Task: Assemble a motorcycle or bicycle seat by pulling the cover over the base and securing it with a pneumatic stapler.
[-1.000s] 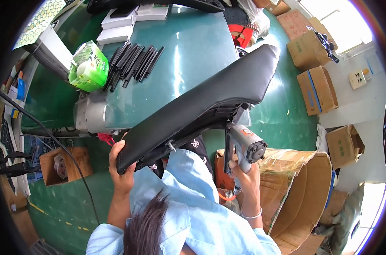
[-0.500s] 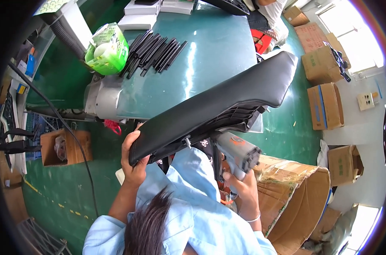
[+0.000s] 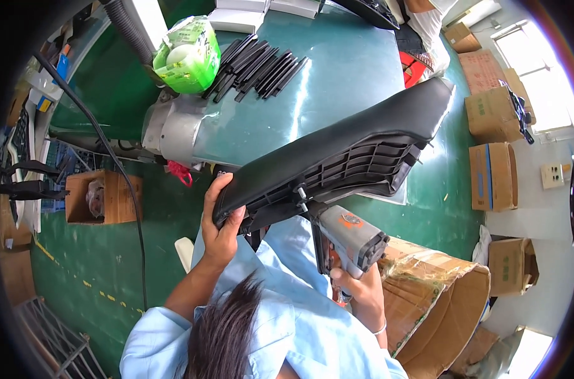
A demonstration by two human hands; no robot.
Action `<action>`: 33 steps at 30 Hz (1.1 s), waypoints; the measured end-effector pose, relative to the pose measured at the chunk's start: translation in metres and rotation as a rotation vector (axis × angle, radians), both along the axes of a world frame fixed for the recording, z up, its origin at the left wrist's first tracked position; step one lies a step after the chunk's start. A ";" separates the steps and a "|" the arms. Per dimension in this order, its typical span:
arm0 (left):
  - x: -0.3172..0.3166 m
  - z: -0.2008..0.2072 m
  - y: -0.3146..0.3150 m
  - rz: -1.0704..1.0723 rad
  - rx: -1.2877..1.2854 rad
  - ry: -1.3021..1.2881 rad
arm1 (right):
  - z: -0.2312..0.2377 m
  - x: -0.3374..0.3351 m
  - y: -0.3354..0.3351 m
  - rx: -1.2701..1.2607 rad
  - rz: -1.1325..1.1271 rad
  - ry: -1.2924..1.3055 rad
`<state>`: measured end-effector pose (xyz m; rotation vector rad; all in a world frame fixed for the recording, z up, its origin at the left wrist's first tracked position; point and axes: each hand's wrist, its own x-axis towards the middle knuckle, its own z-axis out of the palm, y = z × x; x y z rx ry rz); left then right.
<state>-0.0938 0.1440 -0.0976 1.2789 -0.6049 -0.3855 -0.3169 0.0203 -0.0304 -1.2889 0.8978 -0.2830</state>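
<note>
A long black padded vehicle seat (image 3: 337,139) is held up slantwise in front of me, its far right end higher. Its ribbed plastic underside (image 3: 362,165) faces partly toward me, and a metal bolt (image 3: 302,197) sticks out of it. My left hand (image 3: 221,224) grips the near left end, thumb underneath and fingers over the edge. In my right hand (image 3: 361,289) is a grey pneumatic staple gun (image 3: 350,232), with my fingers wrapped round its handle. The gun's nose lies at the seat's lower edge; whether it touches cannot be made out.
Black strips (image 3: 261,66) lie on the green-topped table (image 3: 337,76) beside a green plastic container (image 3: 189,57). A large open cardboard box (image 3: 438,297) stands at my right. A black cable (image 3: 110,148) hangs at left. Another person (image 3: 422,28) is at the far right.
The seat has tipped so that more of its ribbed underside and the bolt show. The staple gun stays at its lower edge. The view has shifted slightly.
</note>
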 end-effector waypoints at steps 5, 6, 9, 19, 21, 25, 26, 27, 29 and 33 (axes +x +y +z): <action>-0.010 -0.003 -0.008 0.043 0.045 -0.040 | -0.002 0.000 0.012 0.055 0.001 0.036; -0.015 -0.001 -0.008 0.044 0.065 -0.064 | -0.002 0.001 0.011 0.062 0.004 0.038; -0.021 0.000 -0.013 0.008 0.000 -0.008 | 0.004 0.007 0.008 0.018 0.046 0.075; -0.029 -0.006 -0.024 -0.007 0.041 -0.001 | 0.025 0.015 0.012 -0.009 0.166 0.254; -0.027 -0.006 -0.026 0.010 0.016 -0.068 | 0.026 0.014 0.011 0.005 0.208 0.311; -0.023 0.003 -0.029 0.044 0.043 -0.096 | 0.020 0.000 0.017 0.052 0.114 0.143; -0.021 0.005 -0.030 0.030 0.035 0.002 | 0.018 0.000 0.018 0.090 0.045 0.082; -0.019 0.007 -0.031 0.017 0.027 0.099 | 0.022 0.001 0.020 0.190 -0.093 0.011; -0.008 0.023 -0.033 0.040 0.103 0.037 | 0.011 -0.012 0.009 0.104 -0.105 -0.076; 0.013 0.027 -0.041 0.222 0.252 -0.168 | 0.019 0.008 -0.002 -0.036 -0.169 -0.316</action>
